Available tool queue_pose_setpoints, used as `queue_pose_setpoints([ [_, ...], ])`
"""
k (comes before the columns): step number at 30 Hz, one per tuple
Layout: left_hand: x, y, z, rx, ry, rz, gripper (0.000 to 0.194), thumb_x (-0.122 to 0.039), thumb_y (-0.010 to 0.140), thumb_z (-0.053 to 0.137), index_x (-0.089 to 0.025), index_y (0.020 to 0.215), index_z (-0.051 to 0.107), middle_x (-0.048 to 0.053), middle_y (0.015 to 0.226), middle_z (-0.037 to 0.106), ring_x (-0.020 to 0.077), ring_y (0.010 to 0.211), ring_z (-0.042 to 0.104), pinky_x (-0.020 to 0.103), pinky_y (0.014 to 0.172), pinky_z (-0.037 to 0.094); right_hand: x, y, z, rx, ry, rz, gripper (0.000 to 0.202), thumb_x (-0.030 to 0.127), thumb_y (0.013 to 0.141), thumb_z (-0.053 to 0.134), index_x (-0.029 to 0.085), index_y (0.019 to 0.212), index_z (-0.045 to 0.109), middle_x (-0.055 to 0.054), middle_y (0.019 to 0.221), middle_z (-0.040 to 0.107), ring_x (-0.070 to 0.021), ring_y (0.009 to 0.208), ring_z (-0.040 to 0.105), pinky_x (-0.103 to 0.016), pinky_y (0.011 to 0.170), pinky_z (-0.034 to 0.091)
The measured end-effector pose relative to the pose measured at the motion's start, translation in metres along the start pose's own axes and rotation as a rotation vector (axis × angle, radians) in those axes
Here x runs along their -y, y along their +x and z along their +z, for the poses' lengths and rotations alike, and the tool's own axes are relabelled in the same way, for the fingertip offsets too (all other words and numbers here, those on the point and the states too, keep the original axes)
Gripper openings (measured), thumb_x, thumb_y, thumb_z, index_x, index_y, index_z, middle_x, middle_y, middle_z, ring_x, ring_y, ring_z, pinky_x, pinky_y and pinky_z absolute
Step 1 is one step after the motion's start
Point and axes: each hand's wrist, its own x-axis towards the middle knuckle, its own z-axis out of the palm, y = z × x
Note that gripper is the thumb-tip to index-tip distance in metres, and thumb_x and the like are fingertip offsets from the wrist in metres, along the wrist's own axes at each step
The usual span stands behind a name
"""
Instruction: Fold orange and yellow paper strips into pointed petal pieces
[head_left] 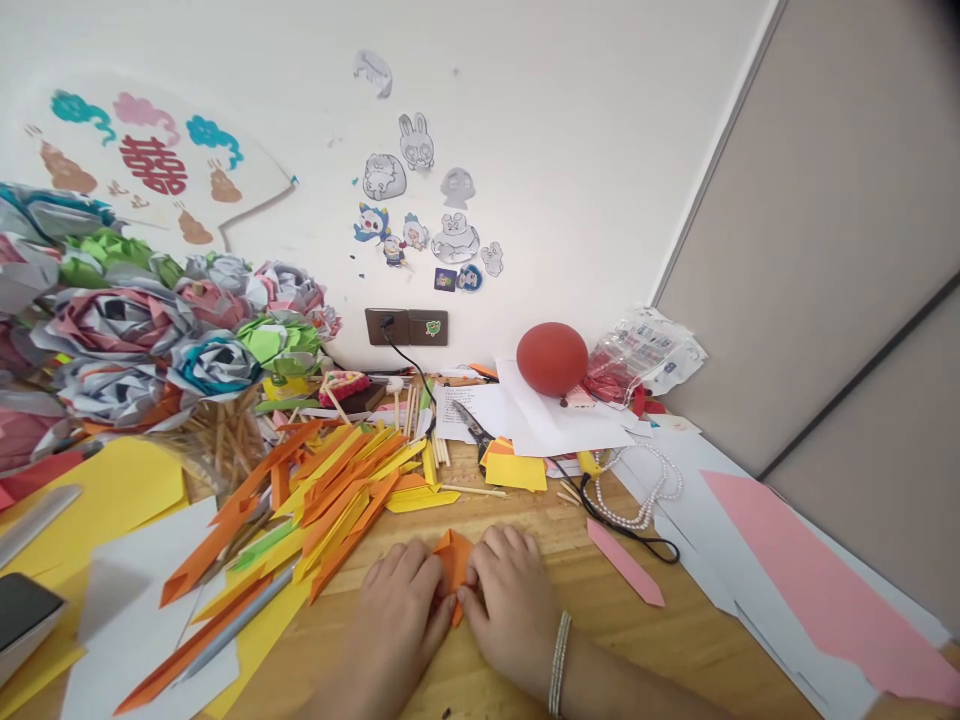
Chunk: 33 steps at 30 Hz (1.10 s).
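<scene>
Between my two hands, just above the wooden table (600,650), is a small piece of folded orange paper (453,558). My left hand (405,600) grips its left side, thumb and fingers pressed together. On the opposite side my right hand (514,600) pinches the paper, with a beaded bracelet round that wrist. The fingers cover much of the paper's lower part. To the left of my hands lies a heap of folded orange and yellow paper strips (337,490). A pink folded strip (625,562) rests to the right.
Paper flowers (124,330) stand at the left. Scissors (474,428), yellow paper pieces (515,470) and a red balloon (552,358) lie toward the wall. White and pink sheets (810,570) cover the right side, beside a bead string (660,480). A phone-like object (26,612) is at the left edge.
</scene>
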Motion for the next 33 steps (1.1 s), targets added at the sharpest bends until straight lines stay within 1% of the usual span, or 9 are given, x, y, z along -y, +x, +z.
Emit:
queue_pose_setpoints([
  [3, -0.001, 0.0, -0.003, 0.039, 0.006, -0.021, 0.015, -0.026, 0.084, 0.048, -0.019, 0.072, 0.055, 0.006, 0.082, 0.057, 0.0242, 0.077, 0.052, 0.036, 0.068, 0.04, -0.002, 0.0, -0.002, 0.015, 0.061, -0.022, 0.011, 0.02, 0.078, 0.059, 0.02, 0.075, 0.049, -0.001, 0.083, 0.051, -0.0199, 0.083, 0.044, -0.035, 0.074, 0.03],
  [7, 0.0, 0.002, -0.005, 0.069, -0.037, -0.038, 0.011, -0.023, 0.081, 0.051, -0.018, 0.071, 0.054, 0.005, 0.08, 0.056, 0.0236, 0.077, 0.051, 0.035, 0.068, 0.039, -0.005, -0.002, -0.004, 0.036, 0.092, -0.042, 0.02, 0.028, 0.073, 0.066, 0.02, 0.079, 0.049, 0.0, 0.086, 0.05, -0.0203, 0.084, 0.043, -0.035, 0.075, 0.03],
  [12, 0.001, 0.005, -0.007, 0.056, -0.12, -0.051, 0.015, -0.026, 0.082, 0.051, -0.019, 0.068, 0.053, 0.004, 0.077, 0.056, 0.0224, 0.075, 0.051, 0.034, 0.068, 0.038, -0.004, -0.003, -0.006, 0.043, 0.07, -0.046, 0.026, 0.031, 0.069, 0.069, 0.02, 0.079, 0.048, 0.0, 0.086, 0.05, -0.0206, 0.083, 0.043, -0.036, 0.075, 0.031],
  [15, 0.001, 0.008, -0.01, 0.05, -0.123, -0.066, 0.018, -0.028, 0.081, 0.051, -0.02, 0.065, 0.051, 0.004, 0.076, 0.056, 0.022, 0.075, 0.052, 0.033, 0.067, 0.038, -0.004, -0.002, -0.007, 0.057, 0.066, -0.036, 0.025, 0.032, 0.069, 0.069, 0.021, 0.079, 0.049, 0.0, 0.086, 0.05, -0.0208, 0.084, 0.043, -0.036, 0.076, 0.031],
  [19, 0.0, 0.012, -0.014, 0.08, -0.118, -0.074, 0.021, -0.032, 0.079, 0.055, -0.02, 0.063, 0.05, 0.002, 0.073, 0.056, 0.0211, 0.073, 0.051, 0.031, 0.064, 0.036, -0.004, -0.001, -0.009, 0.064, 0.078, -0.041, 0.028, 0.035, 0.068, 0.07, 0.021, 0.081, 0.049, 0.0, 0.087, 0.05, -0.0209, 0.085, 0.043, -0.036, 0.078, 0.031],
  [22, 0.0, 0.011, -0.015, 0.05, -0.12, -0.064, 0.021, -0.032, 0.08, 0.053, -0.02, 0.063, 0.051, 0.002, 0.073, 0.055, 0.0205, 0.071, 0.051, 0.031, 0.063, 0.035, -0.004, -0.001, -0.011, 0.072, 0.1, -0.051, 0.033, 0.038, 0.064, 0.073, 0.021, 0.081, 0.049, 0.0, 0.087, 0.05, -0.021, 0.085, 0.043, -0.036, 0.077, 0.031],
  [25, 0.0, 0.01, -0.014, 0.031, -0.123, -0.047, 0.026, -0.036, 0.082, 0.051, -0.02, 0.062, 0.051, 0.003, 0.073, 0.055, 0.0204, 0.071, 0.051, 0.031, 0.064, 0.035, -0.005, -0.001, -0.011, 0.078, 0.114, -0.047, 0.036, 0.038, 0.062, 0.075, 0.021, 0.08, 0.05, 0.0, 0.087, 0.05, -0.0208, 0.084, 0.043, -0.036, 0.077, 0.03],
  [29, 0.001, 0.011, -0.013, 0.056, -0.096, -0.055, 0.027, -0.039, 0.08, 0.056, -0.02, 0.062, 0.051, 0.002, 0.072, 0.056, 0.0197, 0.07, 0.05, 0.03, 0.062, 0.033, -0.007, 0.0, -0.01, 0.081, 0.132, -0.036, 0.037, 0.039, 0.061, 0.076, 0.021, 0.081, 0.051, 0.001, 0.087, 0.05, -0.0206, 0.086, 0.044, -0.035, 0.077, 0.03],
  [33, 0.002, 0.011, -0.012, 0.063, -0.077, -0.041, 0.026, -0.038, 0.08, 0.058, -0.02, 0.063, 0.052, 0.002, 0.073, 0.056, 0.0201, 0.072, 0.051, 0.03, 0.063, 0.033, -0.011, 0.003, -0.014, 0.118, 0.181, -0.057, 0.029, 0.034, 0.066, 0.075, 0.021, 0.08, 0.053, 0.001, 0.087, 0.051, -0.0196, 0.088, 0.046, -0.033, 0.078, 0.03],
])
